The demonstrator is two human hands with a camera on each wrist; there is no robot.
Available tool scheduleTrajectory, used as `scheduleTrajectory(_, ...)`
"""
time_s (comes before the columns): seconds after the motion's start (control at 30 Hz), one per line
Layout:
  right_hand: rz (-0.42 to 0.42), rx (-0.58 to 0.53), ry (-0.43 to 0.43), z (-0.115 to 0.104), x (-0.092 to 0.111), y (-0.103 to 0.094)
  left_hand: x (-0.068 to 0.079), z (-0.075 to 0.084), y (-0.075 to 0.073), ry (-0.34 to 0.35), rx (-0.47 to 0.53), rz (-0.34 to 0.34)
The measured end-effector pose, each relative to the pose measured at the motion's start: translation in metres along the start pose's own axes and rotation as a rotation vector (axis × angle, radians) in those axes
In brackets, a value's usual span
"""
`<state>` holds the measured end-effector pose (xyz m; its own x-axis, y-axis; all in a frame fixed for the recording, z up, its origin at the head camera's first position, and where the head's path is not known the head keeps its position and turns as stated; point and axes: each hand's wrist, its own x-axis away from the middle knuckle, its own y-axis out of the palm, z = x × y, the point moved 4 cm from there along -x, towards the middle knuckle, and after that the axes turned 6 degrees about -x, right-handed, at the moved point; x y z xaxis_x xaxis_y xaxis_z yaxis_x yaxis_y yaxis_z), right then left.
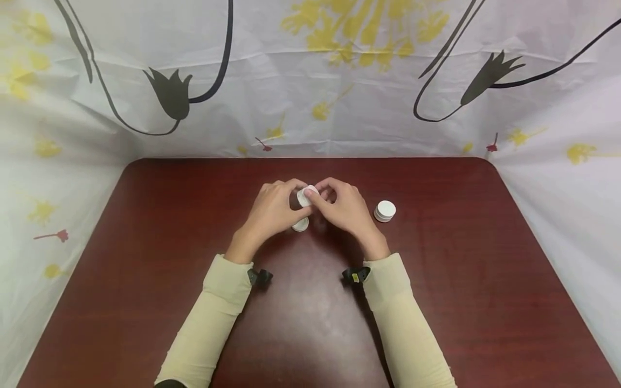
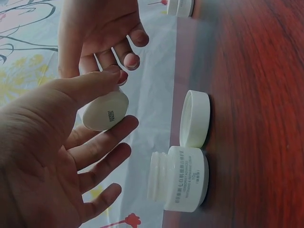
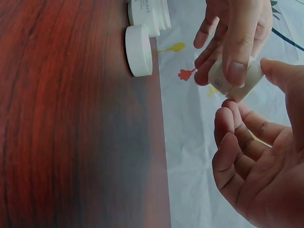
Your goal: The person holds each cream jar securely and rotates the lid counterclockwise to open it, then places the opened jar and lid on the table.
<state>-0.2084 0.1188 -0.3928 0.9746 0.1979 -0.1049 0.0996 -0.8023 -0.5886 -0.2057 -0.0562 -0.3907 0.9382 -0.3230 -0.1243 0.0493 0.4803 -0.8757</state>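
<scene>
A small white jar point(image 3: 219, 80) with its lid point(image 3: 247, 88) on is held up between both hands above the table. My left hand point(image 1: 273, 203) grips the jar's body between thumb and fingers. With thumb and fingertip, my right hand point(image 1: 347, 209) pinches the lid at its edge; its other fingers are curled loosely. Below, an open white jar point(image 2: 186, 178) stands on the table, its threaded neck bare and print on its side. Next to it lies a loose white lid point(image 2: 195, 118). In the head view the left hand mostly hides these two.
Another white jar point(image 1: 385, 211), with its lid on, stands on the table to the right of the right hand. The dark red table point(image 1: 301, 334) ends at a white patterned cloth point(image 1: 310, 108) at the back and sides.
</scene>
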Motion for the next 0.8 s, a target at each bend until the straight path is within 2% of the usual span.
scheduleTrajectory(0.43,-0.049,-0.036,-0.043,-0.0028,-0.0024,0.0036,-0.0014,-0.0043,-0.006,-0.002,-0.054,0.012)
scheduleTrajectory(0.63,-0.068,-0.034,-0.036,-0.0033,-0.0029,0.0037,-0.0021,-0.0048,-0.0064,-0.008,-0.05,-0.007)
scheduleTrajectory(0.8,-0.038,-0.011,0.006,-0.0002,-0.0011,0.0017,-0.0011,-0.0048,-0.0042,-0.003,-0.035,-0.011)
